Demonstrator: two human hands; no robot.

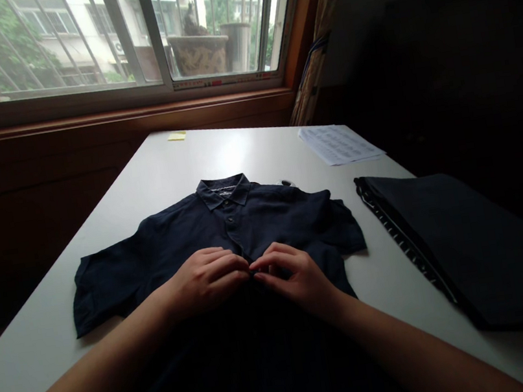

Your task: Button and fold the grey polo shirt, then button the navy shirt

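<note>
A dark navy short-sleeved shirt point(274, 217) lies face up, collar pointing away from me, its sleeves spread to both sides. Over the middle of its front, my left hand point(209, 276) is closed, fingers pinching the front edge of the cloth. Just to the right, my right hand point(293, 274) pinches the same front strip with thumb and forefinger. The fingertips of both hands almost meet there. Whether a button sits between them is hidden. Higher up, the collar point(226, 191) is closed above a small visible button point(229, 219).
The shirt rests on a white table point(134, 195). To the right lies a dark folded item with a striped edge point(453, 226). Printed papers point(339, 143) and a yellow sticky note point(177, 136) lie toward the far edge. Beyond stands a window point(159, 34) with a curtain point(316, 70).
</note>
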